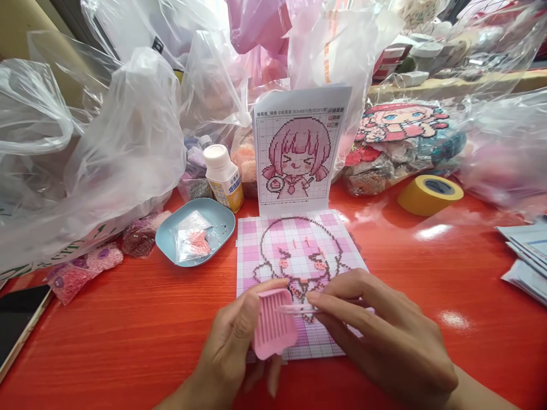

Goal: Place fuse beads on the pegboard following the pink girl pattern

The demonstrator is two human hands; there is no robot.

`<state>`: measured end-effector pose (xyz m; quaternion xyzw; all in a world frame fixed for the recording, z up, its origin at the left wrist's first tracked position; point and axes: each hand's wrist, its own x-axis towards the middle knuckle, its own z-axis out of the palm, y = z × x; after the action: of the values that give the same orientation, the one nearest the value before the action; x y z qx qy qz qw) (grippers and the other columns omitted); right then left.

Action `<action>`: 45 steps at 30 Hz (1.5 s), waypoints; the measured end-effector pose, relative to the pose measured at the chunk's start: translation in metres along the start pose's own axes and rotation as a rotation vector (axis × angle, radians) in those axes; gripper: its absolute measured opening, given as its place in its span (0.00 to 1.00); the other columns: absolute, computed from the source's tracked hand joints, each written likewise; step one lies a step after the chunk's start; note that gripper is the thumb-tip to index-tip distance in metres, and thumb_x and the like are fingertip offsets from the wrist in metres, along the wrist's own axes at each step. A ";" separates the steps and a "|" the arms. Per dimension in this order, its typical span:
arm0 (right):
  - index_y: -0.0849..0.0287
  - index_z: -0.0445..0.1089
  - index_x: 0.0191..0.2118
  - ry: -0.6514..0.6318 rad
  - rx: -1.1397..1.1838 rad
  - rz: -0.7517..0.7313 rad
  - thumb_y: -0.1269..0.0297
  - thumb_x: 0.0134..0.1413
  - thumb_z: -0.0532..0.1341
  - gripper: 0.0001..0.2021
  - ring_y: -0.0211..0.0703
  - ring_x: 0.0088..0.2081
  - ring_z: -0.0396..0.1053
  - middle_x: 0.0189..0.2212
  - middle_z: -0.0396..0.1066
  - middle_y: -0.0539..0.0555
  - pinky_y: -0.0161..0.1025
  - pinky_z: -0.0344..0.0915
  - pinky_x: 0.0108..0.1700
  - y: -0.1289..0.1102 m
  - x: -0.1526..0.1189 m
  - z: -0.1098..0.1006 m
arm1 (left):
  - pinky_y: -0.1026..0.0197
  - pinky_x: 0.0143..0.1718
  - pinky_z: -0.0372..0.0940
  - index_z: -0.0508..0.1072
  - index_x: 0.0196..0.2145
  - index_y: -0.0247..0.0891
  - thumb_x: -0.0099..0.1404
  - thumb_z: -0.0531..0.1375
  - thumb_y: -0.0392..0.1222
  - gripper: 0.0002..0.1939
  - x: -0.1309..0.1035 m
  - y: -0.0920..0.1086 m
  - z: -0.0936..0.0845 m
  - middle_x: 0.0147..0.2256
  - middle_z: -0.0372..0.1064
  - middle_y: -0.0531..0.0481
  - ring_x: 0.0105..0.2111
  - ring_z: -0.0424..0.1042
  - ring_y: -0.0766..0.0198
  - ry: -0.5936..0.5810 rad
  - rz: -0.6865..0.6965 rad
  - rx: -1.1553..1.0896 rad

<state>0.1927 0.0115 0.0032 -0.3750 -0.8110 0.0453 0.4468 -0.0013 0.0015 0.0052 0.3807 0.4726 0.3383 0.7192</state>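
Note:
My left hand [233, 333] grips a small pink ridged bead tray [276, 330] by its left side, tilted over the lower part of the pegboard. Between the thumb and fingers of my right hand [380, 327] is a pair of pale pink tweezers [294, 309], its tip over the tray's grooves. Any beads in the grooves are too small to make out. Beneath both hands lies a pink and white checked pegboard [250, 233], with dark bead outlines of a head and face and some coral beads. Behind it stands a printed pattern sheet [294, 154] of a pink-haired figure.
Left of the pegboard, a blue dish [222, 228] holds a plastic bag of coral beads, with a white-capped bottle [222, 176] behind. Bead packets [85, 270] and a phone [21, 319] lie farther left. Yellow tape [429, 195] and papers [527, 256] are right; plastic bags [137, 125] crowd the back.

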 end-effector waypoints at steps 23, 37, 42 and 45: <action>0.60 0.70 0.42 -0.255 -0.138 -0.007 0.75 0.60 0.55 0.08 0.37 0.29 0.63 0.30 0.68 0.52 0.33 0.54 0.25 0.023 -0.009 0.006 | 0.69 0.12 0.47 0.63 0.18 0.38 0.60 0.52 0.60 0.25 0.013 0.009 -0.003 0.11 0.55 0.56 0.12 0.51 0.71 0.573 0.088 -0.084; 0.60 0.69 0.42 -0.252 -0.136 -0.010 0.75 0.59 0.56 0.08 0.36 0.29 0.61 0.30 0.67 0.52 0.34 0.53 0.25 0.023 -0.010 0.008 | 0.69 0.12 0.48 0.63 0.17 0.38 0.57 0.53 0.63 0.25 0.015 0.008 -0.003 0.10 0.54 0.56 0.12 0.51 0.71 0.565 0.091 -0.061; 0.60 0.69 0.43 -0.257 -0.136 -0.013 0.75 0.60 0.57 0.08 0.36 0.30 0.61 0.30 0.67 0.52 0.33 0.53 0.25 0.024 -0.010 0.008 | 0.69 0.12 0.47 0.64 0.17 0.38 0.56 0.54 0.63 0.26 0.015 0.008 -0.003 0.10 0.54 0.56 0.12 0.51 0.71 0.572 0.085 -0.070; 0.61 0.69 0.43 -0.257 -0.133 -0.014 0.75 0.59 0.57 0.08 0.36 0.30 0.61 0.30 0.67 0.52 0.34 0.54 0.26 0.024 -0.010 0.008 | 0.69 0.12 0.47 0.63 0.17 0.38 0.57 0.53 0.64 0.26 0.016 0.008 -0.003 0.10 0.54 0.56 0.12 0.51 0.71 0.577 0.078 -0.074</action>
<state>0.2035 0.0243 -0.0186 -0.3890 -0.8654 0.0360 0.3139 0.0002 0.0195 0.0049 0.2600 0.6301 0.4770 0.5549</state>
